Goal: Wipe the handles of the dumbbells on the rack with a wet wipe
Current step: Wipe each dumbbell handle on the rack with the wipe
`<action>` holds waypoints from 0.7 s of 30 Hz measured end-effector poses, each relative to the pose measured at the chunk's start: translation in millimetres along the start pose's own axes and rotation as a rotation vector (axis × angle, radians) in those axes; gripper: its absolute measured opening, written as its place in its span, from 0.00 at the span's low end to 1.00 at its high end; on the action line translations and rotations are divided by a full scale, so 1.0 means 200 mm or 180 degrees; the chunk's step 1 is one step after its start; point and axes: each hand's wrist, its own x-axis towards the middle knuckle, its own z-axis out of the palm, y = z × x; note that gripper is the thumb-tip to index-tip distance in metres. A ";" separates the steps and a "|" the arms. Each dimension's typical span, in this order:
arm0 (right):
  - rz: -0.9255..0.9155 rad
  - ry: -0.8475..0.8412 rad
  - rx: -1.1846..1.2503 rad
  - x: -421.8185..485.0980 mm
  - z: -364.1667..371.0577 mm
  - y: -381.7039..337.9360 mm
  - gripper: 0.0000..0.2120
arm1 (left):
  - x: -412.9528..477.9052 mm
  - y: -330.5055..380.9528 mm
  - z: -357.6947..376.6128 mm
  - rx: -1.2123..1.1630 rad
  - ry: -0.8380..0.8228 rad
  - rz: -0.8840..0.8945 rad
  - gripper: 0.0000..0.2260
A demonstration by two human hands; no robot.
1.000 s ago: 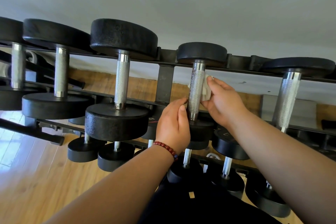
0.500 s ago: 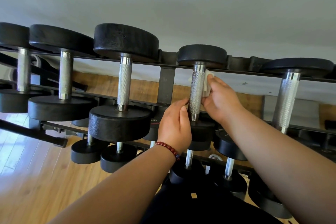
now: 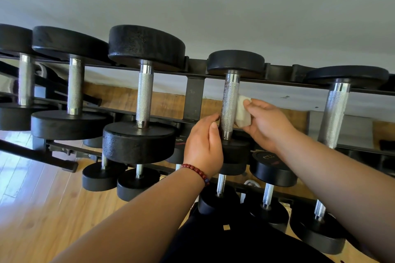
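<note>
One wipe (image 3: 242, 111), pinched in right grip (image 3: 265, 123), touching right side of handle (image 3: 229, 104).

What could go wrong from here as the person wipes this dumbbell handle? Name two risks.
1. The wet wipe, pinched in the right hand, touches only the handle's right side; the left side and the end by the left hand may stay unwiped.
2. That hand sits against the dumbbell's near head; if it rolls on the rack, fingers could get pinched.

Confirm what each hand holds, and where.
Right hand pinches the white wipe by its right side, against the dumbbell handle. Left hand touches that handle's lower end; grip unclear.
</note>
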 end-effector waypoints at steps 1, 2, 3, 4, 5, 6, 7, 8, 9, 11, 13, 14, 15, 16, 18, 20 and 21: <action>-0.0027 0.0007 -0.0001 0.01 0.01 -0.01 0.12 | 0.00 0.00 0.00 -0.0001 0.0012 0.0009 0.21; -0.0037 0.0006 0.0051 0.02 0.03 -0.03 0.11 | 0.00 0.00 0.00 -0.0003 0.0021 0.0031 0.21; -0.0031 -0.0017 0.0142 0.03 0.06 -0.04 0.10 | 0.00 0.00 0.00 -0.0005 0.0026 0.0070 0.20; -0.0020 -0.0066 0.0223 0.03 0.07 -0.04 0.09 | 0.00 0.00 0.00 -0.0008 0.0025 0.0113 0.20; -0.0018 -0.0113 0.0247 0.02 0.07 -0.03 0.09 | 0.00 0.01 0.00 -0.0014 0.0014 0.0139 0.19; -0.0023 -0.0123 0.0208 0.00 0.06 -0.02 0.09 | 0.00 0.01 0.00 -0.0020 0.0002 0.0145 0.19; -0.0030 -0.0101 0.0114 -0.02 0.03 0.00 0.09 | 0.00 0.01 0.00 -0.0018 0.0003 0.0148 0.19; -0.0047 -0.0084 0.0001 -0.03 0.01 0.02 0.09 | 0.00 0.00 0.00 -0.0006 0.0010 0.0149 0.18; -0.0064 -0.0091 -0.0085 -0.04 -0.02 0.03 0.09 | 0.00 0.00 0.00 0.0007 0.0018 0.0137 0.19; -0.0068 -0.0112 -0.0110 -0.02 -0.02 0.04 0.10 | 0.00 0.00 0.00 0.0029 0.0040 0.0093 0.20; -0.0041 -0.0101 -0.0069 0.00 0.01 0.03 0.11 | 0.00 0.00 0.00 0.0051 0.0021 0.0069 0.21; -0.0044 -0.0119 -0.0058 0.01 0.03 0.03 0.12 | 0.00 0.00 0.00 0.0051 0.0006 0.0062 0.21; -0.0050 -0.0126 -0.0074 0.00 0.03 0.04 0.11 | 0.00 0.00 0.00 0.0040 -0.0004 0.0057 0.21; -0.0053 -0.0122 -0.0114 -0.01 0.01 0.05 0.11 | 0.00 0.00 0.00 0.0026 0.0001 0.0052 0.21; -0.0031 -0.0114 -0.0287 -0.04 -0.04 0.07 0.11 | 0.00 0.00 0.00 0.0018 0.0023 0.0039 0.21; -0.0043 -0.0149 -0.0413 -0.04 -0.06 0.08 0.12 | 0.00 -0.01 0.01 0.0030 0.0039 0.0025 0.22; -0.0045 -0.0186 -0.0439 -0.03 -0.04 0.08 0.12 | 0.00 -0.01 0.01 0.0030 0.0043 0.0026 0.22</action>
